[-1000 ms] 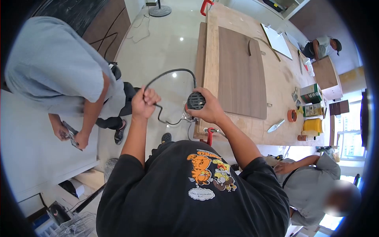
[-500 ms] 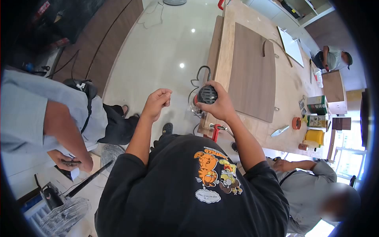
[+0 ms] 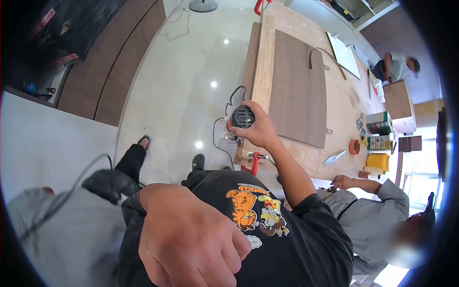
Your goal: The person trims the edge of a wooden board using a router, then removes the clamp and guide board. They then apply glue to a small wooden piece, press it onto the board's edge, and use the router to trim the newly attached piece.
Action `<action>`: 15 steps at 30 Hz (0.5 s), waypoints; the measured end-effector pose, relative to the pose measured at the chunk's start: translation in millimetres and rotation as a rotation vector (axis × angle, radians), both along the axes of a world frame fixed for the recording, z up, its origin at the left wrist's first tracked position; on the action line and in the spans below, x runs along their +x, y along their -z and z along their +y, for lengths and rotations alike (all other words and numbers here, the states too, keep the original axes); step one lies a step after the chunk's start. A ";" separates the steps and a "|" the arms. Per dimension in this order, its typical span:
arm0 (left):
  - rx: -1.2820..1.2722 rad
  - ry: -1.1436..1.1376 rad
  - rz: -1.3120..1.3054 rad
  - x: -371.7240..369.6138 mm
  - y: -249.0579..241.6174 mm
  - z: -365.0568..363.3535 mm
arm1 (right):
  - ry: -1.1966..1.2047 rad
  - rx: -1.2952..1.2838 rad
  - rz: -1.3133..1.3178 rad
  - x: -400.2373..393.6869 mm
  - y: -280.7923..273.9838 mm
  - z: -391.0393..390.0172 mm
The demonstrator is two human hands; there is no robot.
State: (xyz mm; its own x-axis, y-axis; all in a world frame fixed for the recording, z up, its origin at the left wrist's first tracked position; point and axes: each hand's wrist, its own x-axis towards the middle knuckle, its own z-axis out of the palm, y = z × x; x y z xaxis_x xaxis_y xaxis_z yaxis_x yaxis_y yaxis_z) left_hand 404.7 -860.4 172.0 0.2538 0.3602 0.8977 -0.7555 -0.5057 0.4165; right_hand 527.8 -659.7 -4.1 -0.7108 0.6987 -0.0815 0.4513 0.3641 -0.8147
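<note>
My right hand (image 3: 259,125) is wrapped round a power tool, which looks like a trim router (image 3: 242,117), with a black vented top and some red below. It is at the long edge of the workbench (image 3: 266,71), and its lower end is partly hidden. My left hand (image 3: 191,239) is raised close to the camera, back of the hand up and fingers curled in; nothing shows in it, though the palm is hidden. A brown wood-grain panel (image 3: 299,91) lies flat on the bench beside the router.
A red clamp (image 3: 252,165) grips the bench's near corner. A putty knife (image 3: 334,158), tape roll (image 3: 354,147), cans (image 3: 379,123) and a yellow container (image 3: 377,163) stand at the right. Co-workers stand left (image 3: 71,229), right (image 3: 368,225) and far right (image 3: 399,67). A cord (image 3: 219,143) hangs beside the bench.
My left hand has come up and back from beside the bench to close before the camera. My right hand still holds the router at the edge. The left co-worker has shifted lower in view.
</note>
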 end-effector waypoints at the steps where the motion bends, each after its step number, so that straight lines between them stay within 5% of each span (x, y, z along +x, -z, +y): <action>1: 0.002 0.027 0.001 4.0 -0.8 2.6 | 0.005 -0.008 -0.001 1.0 0.1 -0.6; 6: 0.044 0.091 0.064 15.9 -3.5 15.2 | -0.010 0.011 0.036 2.3 0.0 0.4; 9: 0.074 0.001 0.315 -6.8 4.2 29.4 | -0.026 0.003 0.041 4.4 2.3 2.2; 10: 0.000 -0.110 0.350 -20.8 22.7 39.0 | -0.033 0.015 0.048 5.0 3.5 3.5; 13: -0.892 -0.845 0.585 -45.6 92.8 39.3 | -0.032 0.007 0.074 7.0 8.8 4.5; 15: -1.013 -1.015 0.876 -64.2 186.6 62.4 | -0.043 0.048 0.088 7.9 10.6 7.2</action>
State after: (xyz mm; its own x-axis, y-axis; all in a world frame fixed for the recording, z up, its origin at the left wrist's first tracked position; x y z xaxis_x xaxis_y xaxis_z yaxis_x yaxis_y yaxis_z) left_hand 340.5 -798.0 -14.6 -0.1648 0.9846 -0.0587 0.3058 0.1076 0.9460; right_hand 535.6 -652.5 -14.7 -0.7429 0.6692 0.0150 0.3622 0.4207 -0.8318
